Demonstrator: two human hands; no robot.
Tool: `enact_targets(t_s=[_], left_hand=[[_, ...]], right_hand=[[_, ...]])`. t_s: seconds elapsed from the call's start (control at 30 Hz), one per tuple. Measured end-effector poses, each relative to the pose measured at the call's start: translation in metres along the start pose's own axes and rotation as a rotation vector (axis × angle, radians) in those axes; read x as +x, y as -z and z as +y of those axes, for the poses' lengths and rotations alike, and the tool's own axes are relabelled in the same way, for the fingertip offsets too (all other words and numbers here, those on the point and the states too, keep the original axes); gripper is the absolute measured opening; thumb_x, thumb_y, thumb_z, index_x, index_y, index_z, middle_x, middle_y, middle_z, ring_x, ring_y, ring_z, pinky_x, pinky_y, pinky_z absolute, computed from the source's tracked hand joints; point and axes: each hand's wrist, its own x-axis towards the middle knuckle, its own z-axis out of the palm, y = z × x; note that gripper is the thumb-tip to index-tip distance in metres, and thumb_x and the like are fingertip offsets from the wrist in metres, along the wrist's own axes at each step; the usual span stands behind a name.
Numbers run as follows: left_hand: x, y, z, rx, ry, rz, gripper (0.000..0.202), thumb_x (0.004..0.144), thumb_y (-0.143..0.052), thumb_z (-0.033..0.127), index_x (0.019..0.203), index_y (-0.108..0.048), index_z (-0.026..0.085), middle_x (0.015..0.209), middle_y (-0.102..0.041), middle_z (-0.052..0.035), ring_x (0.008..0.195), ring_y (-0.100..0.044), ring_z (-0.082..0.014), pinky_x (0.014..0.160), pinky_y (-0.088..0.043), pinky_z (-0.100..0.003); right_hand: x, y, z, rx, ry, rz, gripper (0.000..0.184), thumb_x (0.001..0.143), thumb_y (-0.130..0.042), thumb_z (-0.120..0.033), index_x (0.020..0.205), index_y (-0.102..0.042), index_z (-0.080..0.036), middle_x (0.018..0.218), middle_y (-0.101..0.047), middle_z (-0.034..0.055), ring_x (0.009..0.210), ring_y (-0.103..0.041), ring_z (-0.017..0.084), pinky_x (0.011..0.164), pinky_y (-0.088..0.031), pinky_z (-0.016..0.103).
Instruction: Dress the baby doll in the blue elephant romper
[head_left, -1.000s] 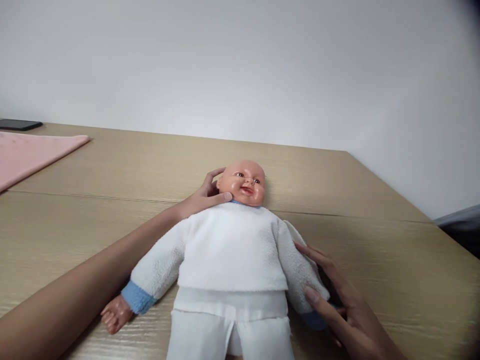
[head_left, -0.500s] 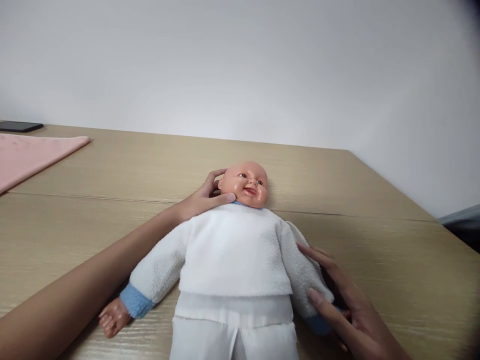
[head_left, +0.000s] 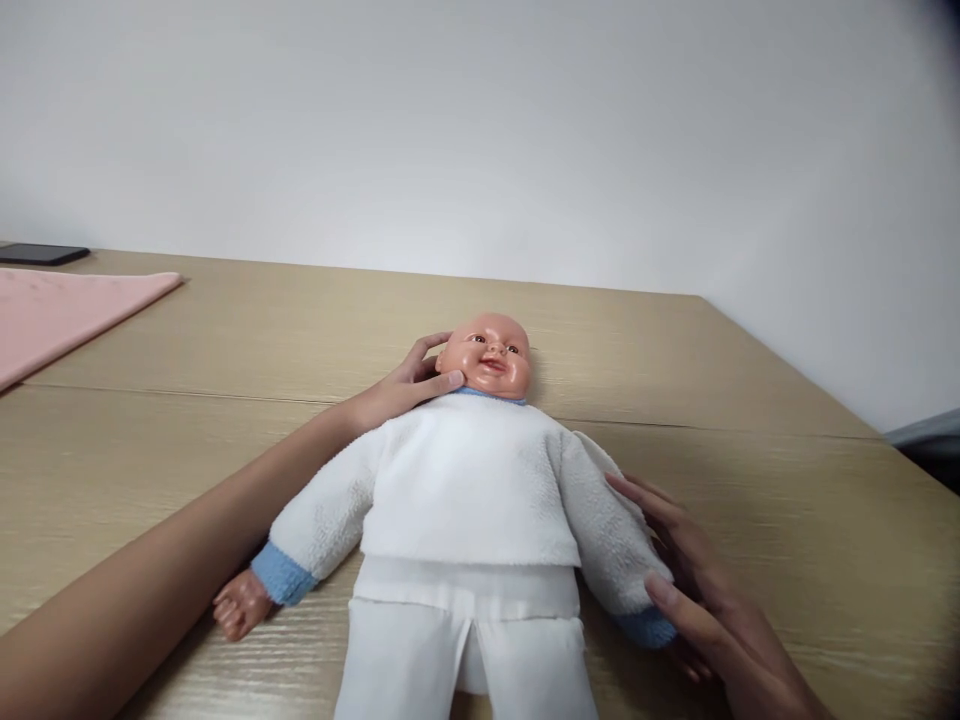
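A bald baby doll (head_left: pixel 471 480) lies on its back on the wooden table, head at the far end. It wears a white fleecy top with blue collar and cuffs, and white trousers whose lower ends leave the view. My left hand (head_left: pixel 420 378) grips the doll's head from the left: the thumb rests at the jaw and neck, and the other fingers go behind the head, partly hidden. Beside the doll's sleeve (head_left: pixel 600 515) on the right is my right hand (head_left: pixel 705 590), thumb and fingers apart, fingertips at the fleece. It partly covers the doll's hand there.
A pink cloth (head_left: pixel 67 315) lies flat at the left of the table (head_left: pixel 300 310), with a dark flat phone-like object (head_left: pixel 45 254) behind it. A pale wall (head_left: pixel 480 140) stands behind the table. Something dark and grey (head_left: pixel 930 445) shows beyond the right edge.
The doll has shifted slightly away from me, up in the view, with my left hand still at its head. My right hand has drawn a little to the right, loosening from the sleeve.
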Motion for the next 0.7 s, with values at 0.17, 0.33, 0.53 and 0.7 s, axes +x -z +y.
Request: enact_targets(t_s=[0.17, 0.33, 0.53, 0.7], left_hand=[[0.001, -0.002, 0.000, 0.023, -0.047, -0.005, 0.111, 0.084, -0.091, 0.073, 0.166, -0.031, 0.029, 0.164, -0.059, -0.0186, 0.158, -0.052, -0.0411, 0.132, -0.040, -0.060], [0.002, 0.001, 0.001, 0.041, -0.063, -0.008, 0.117, 0.079, -0.094, 0.074, 0.166, -0.032, 0.027, 0.167, -0.054, -0.0210, 0.162, -0.046, -0.0421, 0.134, -0.036, -0.063], [0.004, 0.007, -0.008, 0.001, -0.118, 0.019, 0.108, 0.077, -0.099, 0.067, 0.161, -0.042, 0.030, 0.169, -0.053, -0.0194, 0.159, -0.050, -0.0401, 0.132, -0.038, -0.062], [0.004, 0.016, -0.012, 0.105, -0.307, 0.316, 0.053, 0.099, -0.077, 0.061, 0.137, -0.069, 0.026, 0.141, -0.071, -0.0111, 0.127, -0.066, -0.0276, 0.109, -0.052, -0.043]], right_hand=[[0.000, -0.001, -0.001, 0.029, 0.007, 0.018, 0.059, 0.110, -0.054, -0.056, 0.168, -0.050, -0.046, 0.185, -0.036, 0.0035, 0.172, -0.034, 0.043, 0.136, -0.038, 0.069], [0.001, -0.001, -0.003, 0.071, 0.002, 0.038, 0.056, 0.110, -0.056, -0.054, 0.164, -0.055, -0.044, 0.184, -0.039, 0.0044, 0.169, -0.040, 0.041, 0.136, -0.041, 0.061], [0.000, -0.001, -0.002, 0.045, 0.002, 0.057, 0.055, 0.109, -0.057, -0.053, 0.163, -0.059, -0.039, 0.184, -0.041, 0.0068, 0.165, -0.049, 0.040, 0.129, -0.052, 0.054], [0.001, -0.001, -0.001, 0.047, 0.007, 0.073, 0.051, 0.109, -0.059, -0.051, 0.159, -0.062, -0.041, 0.182, -0.044, 0.0062, 0.165, -0.049, 0.038, 0.127, -0.054, 0.052]])
